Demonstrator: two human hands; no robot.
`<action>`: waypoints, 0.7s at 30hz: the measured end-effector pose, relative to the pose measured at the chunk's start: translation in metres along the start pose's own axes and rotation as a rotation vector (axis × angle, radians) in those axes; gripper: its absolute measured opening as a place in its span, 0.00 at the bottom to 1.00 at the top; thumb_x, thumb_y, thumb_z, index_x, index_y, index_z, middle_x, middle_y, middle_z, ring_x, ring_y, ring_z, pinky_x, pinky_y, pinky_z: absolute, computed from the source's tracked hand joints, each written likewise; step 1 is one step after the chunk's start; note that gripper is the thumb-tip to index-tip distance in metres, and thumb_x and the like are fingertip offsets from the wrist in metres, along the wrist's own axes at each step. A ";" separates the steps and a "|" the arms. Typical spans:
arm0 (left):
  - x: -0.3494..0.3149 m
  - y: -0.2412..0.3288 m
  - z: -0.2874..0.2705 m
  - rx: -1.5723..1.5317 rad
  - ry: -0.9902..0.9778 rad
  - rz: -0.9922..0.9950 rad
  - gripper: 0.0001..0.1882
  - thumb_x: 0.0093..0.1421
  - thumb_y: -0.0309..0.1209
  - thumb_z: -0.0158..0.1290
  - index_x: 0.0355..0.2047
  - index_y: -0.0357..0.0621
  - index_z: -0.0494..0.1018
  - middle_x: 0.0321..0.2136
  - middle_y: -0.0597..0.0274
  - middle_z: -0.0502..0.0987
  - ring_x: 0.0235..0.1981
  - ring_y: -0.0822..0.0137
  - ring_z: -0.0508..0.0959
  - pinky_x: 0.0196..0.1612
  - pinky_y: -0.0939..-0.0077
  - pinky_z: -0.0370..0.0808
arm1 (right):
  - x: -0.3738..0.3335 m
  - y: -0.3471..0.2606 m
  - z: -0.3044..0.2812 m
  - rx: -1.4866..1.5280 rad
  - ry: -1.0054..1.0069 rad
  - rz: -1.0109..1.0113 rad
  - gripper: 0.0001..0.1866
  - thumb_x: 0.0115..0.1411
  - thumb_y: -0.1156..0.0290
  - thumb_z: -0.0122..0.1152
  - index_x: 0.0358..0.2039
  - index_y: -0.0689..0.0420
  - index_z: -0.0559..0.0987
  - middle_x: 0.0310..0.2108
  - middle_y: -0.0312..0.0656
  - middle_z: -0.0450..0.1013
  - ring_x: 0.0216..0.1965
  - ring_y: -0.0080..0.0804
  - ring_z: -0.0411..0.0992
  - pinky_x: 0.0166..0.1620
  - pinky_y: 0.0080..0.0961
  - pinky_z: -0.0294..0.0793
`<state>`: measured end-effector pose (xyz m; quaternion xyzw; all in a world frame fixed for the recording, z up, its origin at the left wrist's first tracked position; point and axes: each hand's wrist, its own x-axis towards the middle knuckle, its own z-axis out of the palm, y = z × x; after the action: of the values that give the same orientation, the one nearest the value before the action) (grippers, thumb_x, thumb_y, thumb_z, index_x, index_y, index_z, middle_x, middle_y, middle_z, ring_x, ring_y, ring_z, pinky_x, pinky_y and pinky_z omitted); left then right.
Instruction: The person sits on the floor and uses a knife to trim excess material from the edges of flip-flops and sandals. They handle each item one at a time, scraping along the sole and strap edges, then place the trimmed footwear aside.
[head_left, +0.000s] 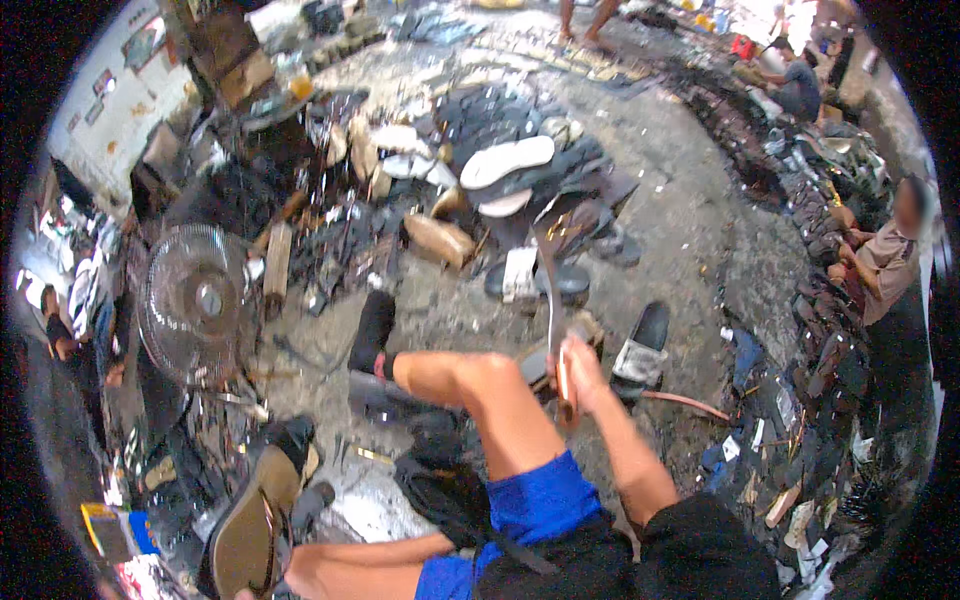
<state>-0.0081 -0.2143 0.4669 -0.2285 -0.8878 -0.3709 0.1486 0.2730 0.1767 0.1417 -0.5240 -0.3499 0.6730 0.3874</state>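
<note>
My right hand (580, 370) is closed around the wooden handle of a long tool (552, 290). Its curved grey metal part points away from me, like a knife blade, and motion blurs it. Beyond its tip lies a pile of dark shoe parts with a white sole (508, 162) on top. Just right of my hand, a black slide sandal (645, 350) with a pale strap lies on the floor. A shoe (250, 525) with a brown sole stands tilted by my left knee. My left hand does not show plainly.
A round fan (205, 300) stands at the left. A wooden shoe last (440, 238) lies before the pile, near a pair of dark sandals (570, 282). Scraps (790, 420) litter the right side. One person (885, 255) sits at the right, another (795, 85) farther back.
</note>
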 end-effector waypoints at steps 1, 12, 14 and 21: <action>0.003 -0.004 0.006 -0.314 0.034 -0.061 0.25 0.58 0.34 0.64 0.49 0.28 0.73 0.38 0.46 0.80 0.36 0.58 0.78 0.41 0.62 0.78 | 0.018 0.035 -0.014 -0.227 0.119 0.032 0.15 0.70 0.56 0.47 0.31 0.53 0.71 0.20 0.38 0.71 0.18 0.32 0.71 0.21 0.31 0.71; -0.026 -0.051 0.055 -0.652 -0.259 -0.666 0.14 0.59 0.30 0.59 0.44 0.38 0.75 0.41 0.48 0.79 0.39 0.57 0.80 0.41 0.62 0.78 | -0.047 0.099 -0.146 -0.978 0.500 -0.120 0.16 0.62 0.60 0.58 0.37 0.61 0.82 0.33 0.56 0.78 0.36 0.52 0.77 0.42 0.44 0.75; -0.037 -0.028 0.074 -0.554 -0.344 -0.463 0.12 0.59 0.34 0.60 0.37 0.37 0.77 0.34 0.52 0.80 0.28 0.61 0.78 0.31 0.63 0.75 | -0.021 0.082 -0.147 -1.243 0.528 -0.720 0.13 0.61 0.70 0.55 0.45 0.57 0.77 0.45 0.50 0.73 0.43 0.52 0.72 0.41 0.46 0.73; -0.067 -0.029 0.143 -0.713 -0.367 -0.802 0.24 0.63 0.48 0.56 0.44 0.37 0.76 0.32 0.58 0.80 0.28 0.70 0.75 0.33 0.77 0.73 | 0.019 0.118 -0.072 -1.678 0.394 -0.644 0.31 0.57 0.73 0.57 0.63 0.49 0.68 0.44 0.44 0.64 0.41 0.44 0.69 0.33 0.48 0.74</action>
<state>0.0204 -0.1478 0.3236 0.0300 -0.7361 -0.6294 -0.2472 0.3224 0.1440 0.0149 -0.6158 -0.7802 -0.0431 0.1014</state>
